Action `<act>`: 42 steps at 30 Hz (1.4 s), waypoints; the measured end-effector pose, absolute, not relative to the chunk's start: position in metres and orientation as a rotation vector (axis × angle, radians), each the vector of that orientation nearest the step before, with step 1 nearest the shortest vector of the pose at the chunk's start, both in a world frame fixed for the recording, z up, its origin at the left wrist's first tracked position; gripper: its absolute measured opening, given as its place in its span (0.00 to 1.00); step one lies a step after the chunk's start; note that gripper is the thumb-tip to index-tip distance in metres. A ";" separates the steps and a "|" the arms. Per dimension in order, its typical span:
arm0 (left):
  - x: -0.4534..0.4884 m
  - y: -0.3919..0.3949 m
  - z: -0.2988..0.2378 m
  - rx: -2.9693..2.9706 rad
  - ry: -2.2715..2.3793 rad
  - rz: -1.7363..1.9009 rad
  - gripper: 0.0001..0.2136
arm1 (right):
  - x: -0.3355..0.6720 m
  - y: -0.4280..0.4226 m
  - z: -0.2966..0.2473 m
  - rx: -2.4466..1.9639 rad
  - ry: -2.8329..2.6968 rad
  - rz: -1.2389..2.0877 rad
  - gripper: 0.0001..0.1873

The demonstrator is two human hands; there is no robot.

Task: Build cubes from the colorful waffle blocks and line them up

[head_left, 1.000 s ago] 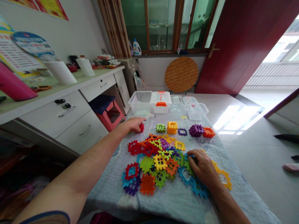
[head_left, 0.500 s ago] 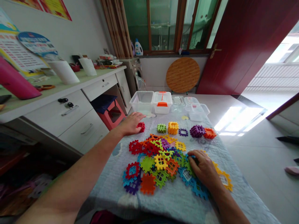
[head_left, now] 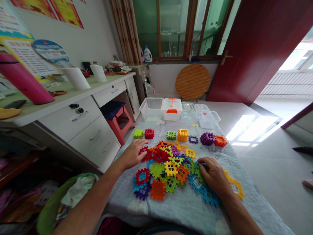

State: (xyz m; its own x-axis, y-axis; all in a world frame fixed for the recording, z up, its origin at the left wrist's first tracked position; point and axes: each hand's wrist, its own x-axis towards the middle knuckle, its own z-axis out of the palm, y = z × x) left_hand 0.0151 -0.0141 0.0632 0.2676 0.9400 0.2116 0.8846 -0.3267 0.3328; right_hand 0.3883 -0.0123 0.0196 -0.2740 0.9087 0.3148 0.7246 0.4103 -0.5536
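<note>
A heap of flat, toothed plastic tiles (head_left: 171,169) in many colours lies on a table under a pale blue quilted cloth (head_left: 176,209). My left hand (head_left: 133,153) rests with fingers spread on a red tile (head_left: 144,152) at the heap's left edge. Over the green and blue tiles at the right of the heap, my right hand (head_left: 214,174) lies with its fingers curled; what they hold is hidden. Behind the heap stands a row of assembled cubes: light green (head_left: 138,133), red (head_left: 149,133), green (head_left: 171,134), yellow (head_left: 183,134), purple (head_left: 207,138) and orange (head_left: 220,140).
Clear plastic boxes (head_left: 152,109) and lids, one with an orange latch (head_left: 172,108), stand at the table's far end. A white desk with drawers (head_left: 80,120) runs along the left, with a red stool (head_left: 119,120) under it. A red door (head_left: 256,49) is at the back right.
My left hand has let go of the red cube at the far left and drawn back to the red tile on the heap. A light green cube now shows beside the red one.
</note>
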 end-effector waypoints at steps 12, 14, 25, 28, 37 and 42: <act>0.018 0.123 0.097 2.422 1.686 -0.212 0.37 | 0.387 -0.013 0.022 -1.377 -2.046 0.412 0.09; 0.018 0.129 0.094 2.336 1.696 -0.268 0.32 | 0.387 -0.013 0.022 -1.381 -2.045 0.419 0.09; 0.008 0.129 0.084 2.230 1.702 -0.244 0.18 | 0.387 -0.013 0.022 -1.388 -2.066 0.420 0.09; 0.009 0.130 0.084 2.225 1.703 -0.253 0.18 | 0.387 -0.014 0.022 -1.390 -2.057 0.417 0.09; 0.011 0.129 0.092 2.243 1.696 -0.271 0.19 | 0.387 -0.014 0.025 -1.384 -2.058 0.413 0.08; 0.011 0.129 0.094 2.251 1.702 -0.267 0.21 | 0.386 -0.014 0.024 -1.386 -2.053 0.412 0.08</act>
